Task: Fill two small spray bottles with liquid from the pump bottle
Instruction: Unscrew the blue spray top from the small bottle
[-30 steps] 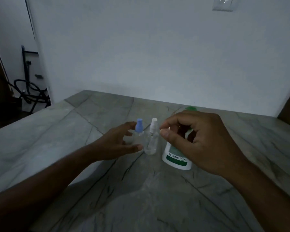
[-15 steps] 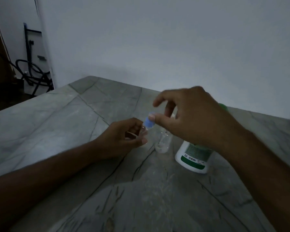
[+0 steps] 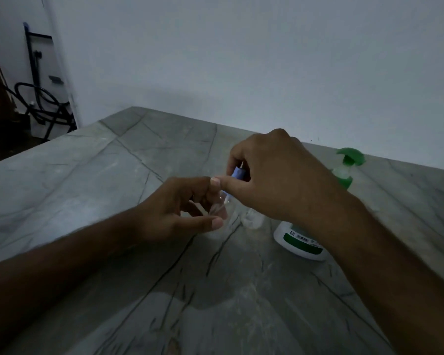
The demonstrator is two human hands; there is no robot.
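Grey veined stone table (image 3: 92, 190), smooth and dull in dim light. My left hand (image 3: 174, 211) curls round a small clear bottle (image 3: 219, 210) standing on it. My right hand (image 3: 274, 180) pinches its blue cap (image 3: 237, 173), directly above the left fingers. Second clear bottle (image 3: 253, 220) just behind, mostly hidden by my right hand. Pump bottle (image 3: 301, 243), white with green label and pump, right of both. Plain pale wall (image 3: 241, 60) beyond.

Dim room, plain white wall (image 3: 241, 60), grey veined stone table (image 3: 62, 180)
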